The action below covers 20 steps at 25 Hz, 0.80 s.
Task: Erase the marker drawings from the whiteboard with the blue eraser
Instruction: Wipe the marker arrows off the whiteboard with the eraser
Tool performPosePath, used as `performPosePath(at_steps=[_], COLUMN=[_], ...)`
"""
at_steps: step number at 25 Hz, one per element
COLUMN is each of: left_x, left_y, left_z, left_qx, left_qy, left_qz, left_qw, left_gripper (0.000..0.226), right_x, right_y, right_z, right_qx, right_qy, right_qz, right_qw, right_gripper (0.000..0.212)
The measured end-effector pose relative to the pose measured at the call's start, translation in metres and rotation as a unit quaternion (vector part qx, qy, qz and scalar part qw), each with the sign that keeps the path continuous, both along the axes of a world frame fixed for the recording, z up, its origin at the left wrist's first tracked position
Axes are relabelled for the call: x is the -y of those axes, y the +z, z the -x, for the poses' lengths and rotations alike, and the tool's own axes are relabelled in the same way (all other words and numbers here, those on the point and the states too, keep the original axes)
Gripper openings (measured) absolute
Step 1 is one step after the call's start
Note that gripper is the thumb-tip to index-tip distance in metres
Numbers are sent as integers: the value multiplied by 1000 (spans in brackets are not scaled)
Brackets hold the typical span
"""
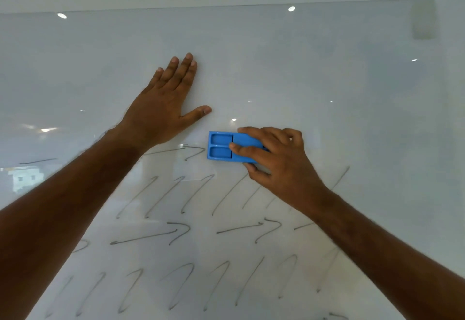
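A glossy whiteboard (327, 80) fills the view. My right hand (279, 161) grips the blue eraser (221, 146) and presses it flat against the board at the centre, just right of a dark arrow stroke (193, 152). My left hand (163, 108) lies flat on the board, fingers spread, up and to the left of the eraser. Below both hands run rows of dark marker drawings (191, 193): slanted hooks and arrows (156, 235). The upper part of the board bears no marks.
The board's top edge (226, 5) runs under a pale wall. A pale rectangular patch (424, 19) sits at the top right corner. Ceiling lights and a window reflect in the glossy surface.
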<state>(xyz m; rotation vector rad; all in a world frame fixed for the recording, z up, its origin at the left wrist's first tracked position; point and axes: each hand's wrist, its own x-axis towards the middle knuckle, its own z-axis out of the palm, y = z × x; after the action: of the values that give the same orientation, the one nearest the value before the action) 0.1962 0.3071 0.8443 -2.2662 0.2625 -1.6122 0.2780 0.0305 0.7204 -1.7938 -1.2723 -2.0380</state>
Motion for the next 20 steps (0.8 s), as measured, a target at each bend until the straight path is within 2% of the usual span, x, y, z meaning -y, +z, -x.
performPosePath(at_steps=[5, 8, 11, 15, 20], left_x=[-49, -61, -60, -75, -112], left_y=[10, 11, 9, 14, 9], left_z=[15, 14, 9, 18, 31], left_qx=[25, 34, 45, 28, 42], left_qy=[-2, -2, -8, -15, -6], left_qz=[39, 39, 39, 1, -10], left_qw=[999, 999, 998, 999, 999], left_gripper=[107, 104, 101, 97, 100], right_x=[29, 35, 3, -40, -15], right_y=[-13, 4, 22, 12, -5], right_z=[-6, -5, 5, 12, 7], right_qx=[27, -1, -34, -6, 24], right_qy=[-38, -30, 7, 24, -3], right_qz=[6, -41, -87, -27, 33], right_qw=[999, 999, 996, 999, 999], right_gripper=[40, 43, 44, 44, 44])
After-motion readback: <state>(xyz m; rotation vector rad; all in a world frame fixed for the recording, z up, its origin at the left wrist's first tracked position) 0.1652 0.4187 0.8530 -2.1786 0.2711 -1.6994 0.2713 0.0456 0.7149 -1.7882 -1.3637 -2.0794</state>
